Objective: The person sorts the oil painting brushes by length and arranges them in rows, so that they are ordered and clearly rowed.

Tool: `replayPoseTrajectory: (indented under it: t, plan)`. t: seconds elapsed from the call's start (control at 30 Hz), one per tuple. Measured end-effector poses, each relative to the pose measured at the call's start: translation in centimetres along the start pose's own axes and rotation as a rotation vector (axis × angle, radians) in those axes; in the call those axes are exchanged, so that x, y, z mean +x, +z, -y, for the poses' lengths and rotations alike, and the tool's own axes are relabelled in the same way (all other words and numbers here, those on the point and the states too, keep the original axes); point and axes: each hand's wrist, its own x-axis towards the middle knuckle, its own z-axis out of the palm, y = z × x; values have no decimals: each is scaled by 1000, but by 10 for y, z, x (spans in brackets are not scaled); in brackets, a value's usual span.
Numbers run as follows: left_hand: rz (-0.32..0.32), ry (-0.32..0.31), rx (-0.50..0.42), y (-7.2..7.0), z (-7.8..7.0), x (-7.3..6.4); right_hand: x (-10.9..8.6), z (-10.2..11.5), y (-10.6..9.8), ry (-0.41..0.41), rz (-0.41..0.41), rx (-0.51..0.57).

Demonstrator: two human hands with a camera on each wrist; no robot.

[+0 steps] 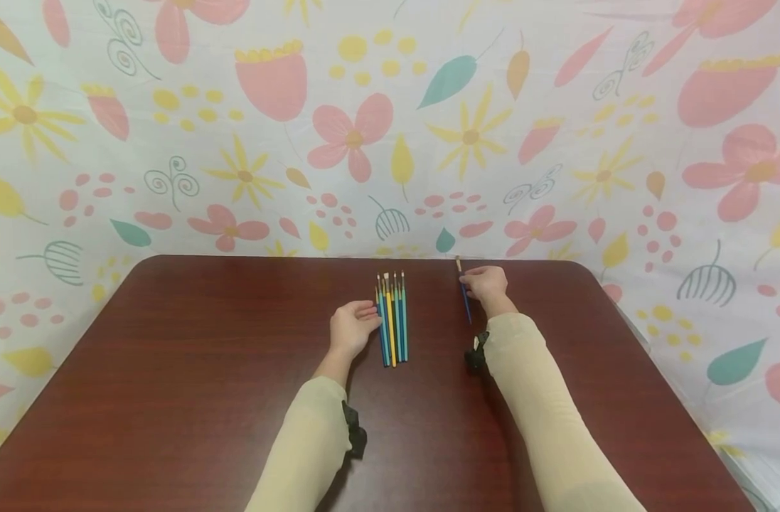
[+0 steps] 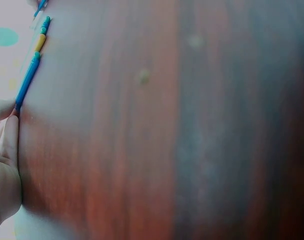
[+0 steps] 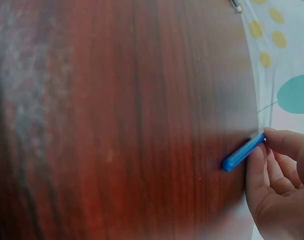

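The right hand point(image 1: 488, 284) had a slim, blue-handled paintbrush point(image 1: 466, 306) pinched between thumb and fingertips. The brush's pale bristles pointed to the desk's far edge, right of its middle and short of the far right corner; its handle end pointed toward the near edge. The left hand point(image 1: 353, 328) was loosely extended, its fingers nearly straight and touching the outer left side of a close row of thin paintbrushes point(image 1: 392, 331) with blue, teal, dark and yellow handles. That row lay near the middle of the far edge, bristles toward it, well apart from the pinched brush. Behind each hand came a cream sleeve point(image 1: 559, 412) with a small black device point(image 1: 355, 430) at the wrist. All this was over a dark reddish-brown, wood-grained desk point(image 1: 191, 370) with rounded far corners; beyond its far edge hung white cloth point(image 1: 377, 71) printed with pink, yellow and teal flowers and leaves.
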Motion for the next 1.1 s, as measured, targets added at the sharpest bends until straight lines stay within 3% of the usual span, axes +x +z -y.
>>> replayPoseTrajectory:
  t: [0.53,1.1]
  plan:
    - [-15,-5,35,1,-1,-2,-5,3,-1,-14,5,31]
    - [-12,15,43,-1,0,-2,-2,-2,2,-84,-53,-129]
